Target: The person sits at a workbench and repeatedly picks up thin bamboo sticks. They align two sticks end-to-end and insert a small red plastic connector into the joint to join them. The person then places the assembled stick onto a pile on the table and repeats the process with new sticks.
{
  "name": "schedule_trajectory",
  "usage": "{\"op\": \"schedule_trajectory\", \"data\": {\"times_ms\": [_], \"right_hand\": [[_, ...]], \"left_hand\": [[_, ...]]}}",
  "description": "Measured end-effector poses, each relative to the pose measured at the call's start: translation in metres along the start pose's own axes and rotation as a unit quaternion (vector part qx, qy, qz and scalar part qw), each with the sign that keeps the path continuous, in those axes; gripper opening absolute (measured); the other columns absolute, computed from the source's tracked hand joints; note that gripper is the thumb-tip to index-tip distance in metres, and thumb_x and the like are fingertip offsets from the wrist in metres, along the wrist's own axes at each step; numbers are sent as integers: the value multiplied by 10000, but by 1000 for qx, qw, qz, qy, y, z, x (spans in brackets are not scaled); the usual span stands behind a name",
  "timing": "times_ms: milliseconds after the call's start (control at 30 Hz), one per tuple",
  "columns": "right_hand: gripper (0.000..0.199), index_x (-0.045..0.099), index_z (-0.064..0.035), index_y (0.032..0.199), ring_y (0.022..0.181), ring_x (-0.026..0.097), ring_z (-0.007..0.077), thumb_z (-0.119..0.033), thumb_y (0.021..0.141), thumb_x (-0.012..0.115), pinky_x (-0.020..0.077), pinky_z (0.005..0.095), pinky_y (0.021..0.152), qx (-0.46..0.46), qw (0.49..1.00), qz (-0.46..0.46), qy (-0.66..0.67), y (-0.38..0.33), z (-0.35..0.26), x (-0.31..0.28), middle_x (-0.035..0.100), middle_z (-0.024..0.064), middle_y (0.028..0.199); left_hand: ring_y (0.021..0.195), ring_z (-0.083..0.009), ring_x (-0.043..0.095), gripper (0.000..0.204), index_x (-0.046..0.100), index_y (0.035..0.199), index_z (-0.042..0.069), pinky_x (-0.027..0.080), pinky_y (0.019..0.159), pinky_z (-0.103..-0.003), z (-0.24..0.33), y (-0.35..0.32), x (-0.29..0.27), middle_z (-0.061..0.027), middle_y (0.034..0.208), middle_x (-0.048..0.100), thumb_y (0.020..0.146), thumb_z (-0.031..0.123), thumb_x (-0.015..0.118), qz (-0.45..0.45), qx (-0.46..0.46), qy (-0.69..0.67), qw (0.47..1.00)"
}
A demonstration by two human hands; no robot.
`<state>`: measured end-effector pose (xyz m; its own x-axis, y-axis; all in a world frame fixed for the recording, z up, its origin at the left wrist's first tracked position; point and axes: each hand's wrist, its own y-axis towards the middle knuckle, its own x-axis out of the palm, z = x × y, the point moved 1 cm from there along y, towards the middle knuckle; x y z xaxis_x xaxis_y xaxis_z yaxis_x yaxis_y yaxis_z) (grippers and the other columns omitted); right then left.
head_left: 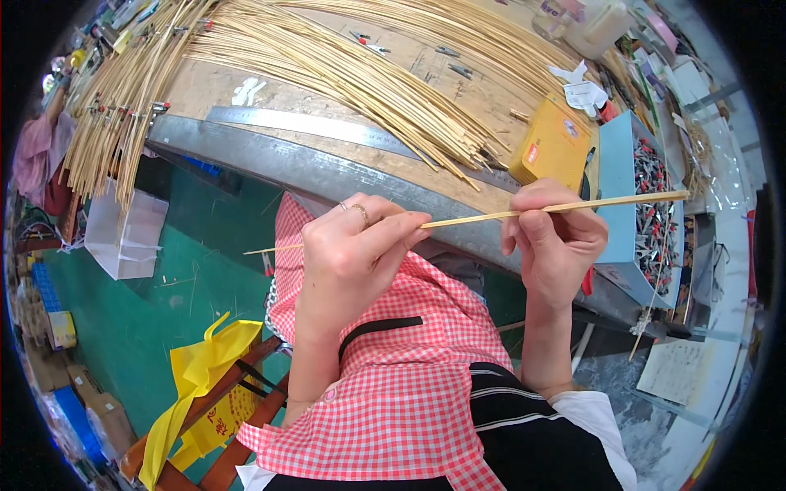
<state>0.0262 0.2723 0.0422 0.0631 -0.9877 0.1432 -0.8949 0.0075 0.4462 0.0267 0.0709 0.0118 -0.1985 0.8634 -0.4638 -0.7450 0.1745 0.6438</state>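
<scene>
Nearest is an apron of red-and-white checked cloth [385,393], which covers the lap of the person. Above it, both hands hold one long, thin, pale yellow strip, which looks like bamboo [471,218], in the air in front of the table. The left hand [352,258] has its fingers closed narrowly on the strip, the thumb and forefinger pinching it, and a ring is on one finger; one end of the strip comes out to the left behind this hand. The right hand [561,237] pinches the strip between thumb and fingers, and the other end passes to the right, over the light blue open box [618,168]. Whether the strip is single or several pressed together, I cannot tell. To the lower left, a bright yellow cloth bag [196,368] hangs on a brown wooden chair [225,468].

Beyond the hands runs the dark grey metal edge of the table [270,155]. Behind this edge lies a long, flat steel ruler [315,127], partly under many pale yellow strips [368,90]. A yellow rectangular box [550,141] lies near the ends of these strips. The light blue box, at the right, contains many small red, black and silver clips [655,213]. Farthest, near the upper edge, stands a whitish plastic container [602,31]
</scene>
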Motion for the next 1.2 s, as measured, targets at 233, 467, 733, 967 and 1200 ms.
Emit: {"op": "schedule_trajectory", "data": {"times_ms": [233,467,733,967,1200], "right_hand": [[63,670,85,854,513,548,119,77,792,659,447,220,451,-5,1000,-11,20,-4,3,5,637,121,708],[137,700,27,856,669,657,182,-13,734,750,508,284,593,-62,980,-185,-44,6,0,12,691,117,766],[237,685,27,1016,816,676,244,-138,849,657,525,322,731,50,880,-319,-348,119,58,-28,694,166,900],[170,646,31,962,950,590,367,-84,843,611,463,411,843,-51,725,-241,-643,197,165,-52,634,203,986],[151,616,54,946,729,618,253,-66,876,559,485,359,693,-44,800,-188,-568,165,126,-39,613,133,759]], "left_hand": [[653,-161,626,163,718,870,1,468,572,-270,1,4,-1,-86,743,669,707,7,725,-34,-52,-131,989],[561,-142,585,83,694,854,-37,426,501,-264,4,1,-4,-88,652,625,828,18,637,-112,-126,-304,938],[502,-158,524,40,692,831,-13,381,474,-280,-4,3,-6,-82,601,582,817,-9,655,-23,-121,-169,978],[494,-146,500,32,682,820,-20,352,461,-272,-2,1,-3,-73,594,560,821,-8,652,7,-102,-142,985],[506,-195,532,37,668,840,-9,385,468,-295,-4,1,-3,-97,615,564,804,-16,675,13,-92,-110,990]]}}
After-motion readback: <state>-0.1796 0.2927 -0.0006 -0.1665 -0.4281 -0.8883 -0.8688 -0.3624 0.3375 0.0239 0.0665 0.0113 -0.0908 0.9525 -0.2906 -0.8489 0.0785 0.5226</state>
